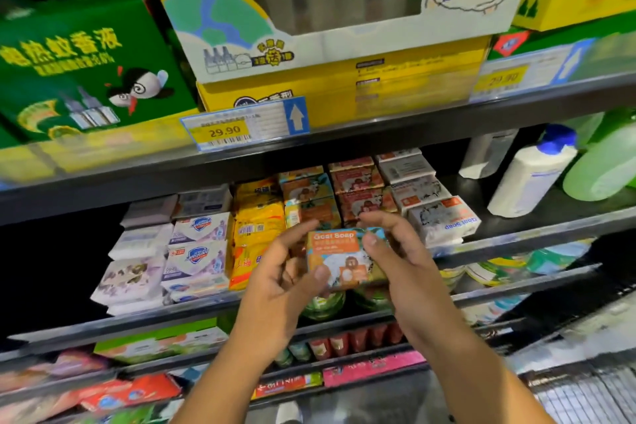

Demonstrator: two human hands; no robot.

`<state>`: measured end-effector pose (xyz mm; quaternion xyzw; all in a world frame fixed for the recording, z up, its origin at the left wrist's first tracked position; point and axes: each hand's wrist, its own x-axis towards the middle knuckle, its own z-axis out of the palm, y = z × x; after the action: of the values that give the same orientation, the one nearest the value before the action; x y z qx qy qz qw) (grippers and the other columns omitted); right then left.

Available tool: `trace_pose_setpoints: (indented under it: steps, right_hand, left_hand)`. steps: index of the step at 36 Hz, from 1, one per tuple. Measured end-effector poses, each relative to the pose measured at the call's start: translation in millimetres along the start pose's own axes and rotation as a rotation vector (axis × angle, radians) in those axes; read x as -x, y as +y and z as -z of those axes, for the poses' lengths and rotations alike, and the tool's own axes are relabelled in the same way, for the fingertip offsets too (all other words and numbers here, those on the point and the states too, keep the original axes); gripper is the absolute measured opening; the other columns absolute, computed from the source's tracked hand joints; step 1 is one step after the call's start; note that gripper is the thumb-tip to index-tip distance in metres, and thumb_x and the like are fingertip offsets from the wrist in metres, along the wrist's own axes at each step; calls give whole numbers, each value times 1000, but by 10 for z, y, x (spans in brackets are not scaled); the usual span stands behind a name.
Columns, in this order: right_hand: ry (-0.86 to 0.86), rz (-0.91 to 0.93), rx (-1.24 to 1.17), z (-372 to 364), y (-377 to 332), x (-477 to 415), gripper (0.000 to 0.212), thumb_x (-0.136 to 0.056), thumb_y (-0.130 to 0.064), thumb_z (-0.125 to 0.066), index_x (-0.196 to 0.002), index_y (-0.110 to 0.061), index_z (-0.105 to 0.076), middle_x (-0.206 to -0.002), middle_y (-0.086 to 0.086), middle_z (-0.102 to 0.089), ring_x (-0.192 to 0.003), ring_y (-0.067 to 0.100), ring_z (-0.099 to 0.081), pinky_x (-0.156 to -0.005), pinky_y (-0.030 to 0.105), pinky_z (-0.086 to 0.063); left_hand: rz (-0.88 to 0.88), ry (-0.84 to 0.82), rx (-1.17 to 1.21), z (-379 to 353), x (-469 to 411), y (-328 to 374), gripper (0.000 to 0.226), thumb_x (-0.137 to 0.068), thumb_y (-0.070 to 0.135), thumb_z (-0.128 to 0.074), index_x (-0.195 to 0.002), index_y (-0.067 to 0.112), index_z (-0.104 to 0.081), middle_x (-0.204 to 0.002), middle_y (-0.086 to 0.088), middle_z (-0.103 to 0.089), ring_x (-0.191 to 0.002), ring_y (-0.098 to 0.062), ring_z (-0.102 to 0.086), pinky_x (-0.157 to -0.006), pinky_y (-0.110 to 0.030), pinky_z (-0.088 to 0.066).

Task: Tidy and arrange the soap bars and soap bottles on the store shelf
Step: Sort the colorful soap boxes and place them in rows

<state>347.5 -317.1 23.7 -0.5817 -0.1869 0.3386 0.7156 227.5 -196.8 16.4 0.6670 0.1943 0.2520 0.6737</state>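
Note:
An orange Goat Soap box (344, 256) is held in front of the middle shelf, face up towards me. My left hand (285, 282) grips its left edge, thumb on the lower left corner. My right hand (395, 251) grips its right side, thumb on top. Behind it on the shelf (516, 234) lie rows of soap bars: orange goat soap boxes (309, 196), red ones (358, 186), white goat soap bars (440, 217), yellow bars (258, 227) and white Safeguard bars (199, 244). A white bottle with a blue cap (533, 175) and a green bottle (605, 169) stand at the right.
The upper shelf carries a green box (86, 72) and a yellow box (327, 21), with a 29.90 price tag (241, 127) on its edge. Lower shelves hold more packets (137, 389) and tubes (344, 344). The far left of the soap shelf is dark.

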Motion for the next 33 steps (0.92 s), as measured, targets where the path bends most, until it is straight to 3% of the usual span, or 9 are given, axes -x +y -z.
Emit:
trace_pose_setpoints:
  steps: [4,7,11,13,16,23,25,28,33]
  right_hand:
    - [1,-97,-61,-20,-30,38,18,-102,-23,-53,-101,-29,-69,-102,6,-73,-77,19,-71,-50,28,-47]
    - [-114,-170,-145,26,-39,52,20,-91,-30,-67,-110,-25,-69,-108,9,-73,-81,22,-68,-55,29,-48]
    - [-317,-174,-146,157,-84,43,56,-71,-18,-85,-124,-22,-65,-116,12,-71,-89,27,-69,-70,30,-56]
    - [-353,-120,7,165,-92,34,57,-70,-13,-89,-122,-23,-66,-117,5,-71,-101,22,-69,-80,28,-56]
    - [-277,-42,101,70,-83,47,43,-76,-18,-79,-117,-15,-66,-107,-3,-75,-100,9,-69,-80,19,-53]
    - [-158,50,159,-101,-9,61,37,-83,-32,-68,-118,-22,-60,-100,-13,-71,-89,9,-70,-75,25,-57]
    - [-134,82,209,-106,-2,59,28,-90,-33,-62,-118,-32,-59,-109,-17,-67,-89,8,-70,-71,22,-56]
    - [-59,16,206,-127,-20,57,18,-103,-25,-53,-102,-38,-66,-96,-13,-70,-77,12,-69,-52,25,-48]
    - [-142,-256,-176,-94,-35,-9,24,-95,-27,-61,-113,-15,-71,-108,11,-73,-79,19,-69,-44,24,-41]
  left_hand:
    - [-111,-111,-276,127,17,-100,70,-71,60,-79,-134,48,-52,-146,18,-43,-137,-12,-45,-100,-39,-51]
    - [-179,-60,-410,168,-23,-143,61,-70,72,-71,-126,60,-51,-139,30,-42,-136,-4,-41,-106,-43,-48]
    - [-151,10,-7,100,-35,-113,61,-62,64,-84,-114,37,-66,-131,13,-57,-126,-14,-54,-92,-31,-55]
    - [-104,40,135,60,-11,-82,77,-57,62,-87,-114,17,-61,-118,9,-67,-111,-12,-64,-82,-23,-55]
    - [-74,117,160,25,27,-49,86,-54,67,-86,-113,12,-56,-98,6,-72,-92,-12,-69,-76,-22,-56]
    - [-77,162,75,24,37,26,28,-87,37,-60,-104,15,-67,-94,6,-71,-81,-16,-68,-65,-27,-56]
    - [-78,141,1,54,41,-20,21,-91,31,-58,-104,21,-71,-104,1,-70,-93,-25,-68,-69,-35,-56]
    - [-104,56,-12,123,49,-76,18,-92,36,-69,-109,28,-73,-129,6,-60,-120,-18,-59,-79,-35,-58]
    - [-185,-176,-61,279,39,-116,57,-67,50,-86,-120,42,-66,-141,9,-46,-134,-18,-48,-86,-37,-57]
